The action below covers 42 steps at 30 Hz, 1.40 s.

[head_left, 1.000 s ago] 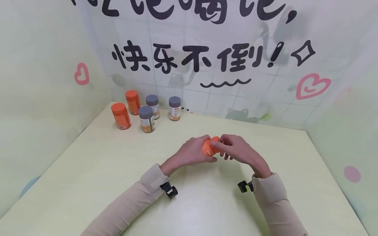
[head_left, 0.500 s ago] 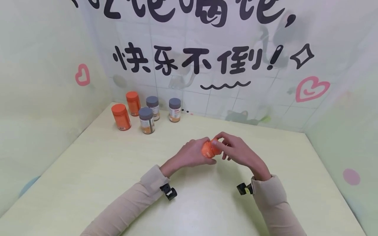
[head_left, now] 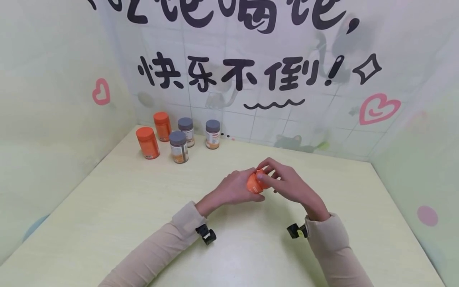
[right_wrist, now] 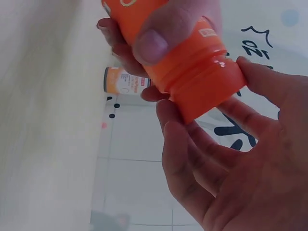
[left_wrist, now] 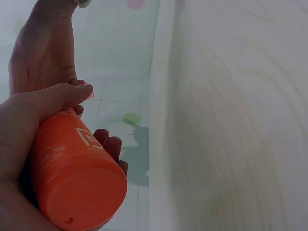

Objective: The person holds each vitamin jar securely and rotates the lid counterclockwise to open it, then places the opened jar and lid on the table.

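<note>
An orange bottle (head_left: pixel 254 184) is held up off the table, lying tilted between both hands. My left hand (head_left: pixel 236 187) wraps round its body, and in the left wrist view the bottle's base (left_wrist: pixel 84 190) faces the camera, with pale print on its side. At the other end, my right hand (head_left: pixel 290 183) pinches the orange screw cap (right_wrist: pixel 209 89) between thumb and fingers. The right wrist view shows the cap on the bottle's neck, and the left thumb (right_wrist: pixel 154 45) pressed along the body.
Two orange bottles (head_left: pixel 148 143) (head_left: pixel 162 126) stand at the table's back left. Beside them are three grey-capped bottles (head_left: pixel 178 147) (head_left: pixel 186 132) (head_left: pixel 212 134). A printed wall sheet (head_left: pixel 287 115) rises behind the pale table (head_left: pixel 229 247), with side walls left and right.
The right hand's fingers have shifted and turned slightly about the cap, its index finger now higher. The left hand keeps its grip on the bottle in nearly the same place.
</note>
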Each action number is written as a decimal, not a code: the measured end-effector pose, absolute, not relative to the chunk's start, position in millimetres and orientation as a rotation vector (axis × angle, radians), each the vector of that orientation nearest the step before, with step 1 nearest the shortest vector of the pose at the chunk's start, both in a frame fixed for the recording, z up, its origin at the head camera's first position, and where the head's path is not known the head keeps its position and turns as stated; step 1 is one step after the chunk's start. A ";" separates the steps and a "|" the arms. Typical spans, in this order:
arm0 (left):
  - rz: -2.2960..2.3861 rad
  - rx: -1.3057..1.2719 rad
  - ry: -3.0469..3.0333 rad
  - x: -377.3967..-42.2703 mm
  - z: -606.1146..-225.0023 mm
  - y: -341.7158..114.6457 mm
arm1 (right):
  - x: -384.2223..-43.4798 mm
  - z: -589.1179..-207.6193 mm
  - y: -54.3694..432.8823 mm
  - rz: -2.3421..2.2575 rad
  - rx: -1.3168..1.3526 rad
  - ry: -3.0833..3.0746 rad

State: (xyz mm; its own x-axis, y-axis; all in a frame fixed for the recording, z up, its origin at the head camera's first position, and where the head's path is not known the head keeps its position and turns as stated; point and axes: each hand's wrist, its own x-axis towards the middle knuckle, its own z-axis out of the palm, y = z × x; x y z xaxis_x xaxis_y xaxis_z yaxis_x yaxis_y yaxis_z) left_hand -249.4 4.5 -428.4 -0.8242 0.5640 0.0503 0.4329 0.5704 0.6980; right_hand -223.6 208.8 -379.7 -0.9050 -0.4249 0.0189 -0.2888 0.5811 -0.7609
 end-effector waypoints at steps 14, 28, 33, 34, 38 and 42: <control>1.094 0.849 2.628 -248.3 -423.4 11.1 | -225.5 -379.8 223.2 -1.221 -0.672 2.586; 1.321 0.722 2.574 -251.6 -416.0 7.4 | -221.7 -372.1 240.7 -1.370 -0.767 2.667; 1.452 0.671 2.533 -252.8 -417.2 8.8 | -219.9 -369.8 253.7 -1.396 -0.705 2.681; 1.487 0.657 2.511 -253.9 -418.2 10.0 | -220.4 -369.0 256.6 -1.403 -0.688 2.680; 1.591 0.592 2.386 -260.3 -421.7 18.4 | -223.5 -363.3 266.1 -1.422 -0.646 2.687; 1.652 0.516 2.295 -272.4 -425.5 34.5 | -226.8 -358.4 276.1 -1.439 -0.589 2.713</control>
State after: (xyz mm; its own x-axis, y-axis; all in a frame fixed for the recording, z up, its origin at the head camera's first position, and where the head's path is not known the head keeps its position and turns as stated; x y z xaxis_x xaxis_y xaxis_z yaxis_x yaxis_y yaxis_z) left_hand -272.4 34.5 -425.5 -0.9012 0.4334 -0.0078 0.1301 0.2876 0.9489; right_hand -226.8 276.1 -358.4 -0.9290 -0.3333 0.1610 -0.3202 0.5055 -0.8012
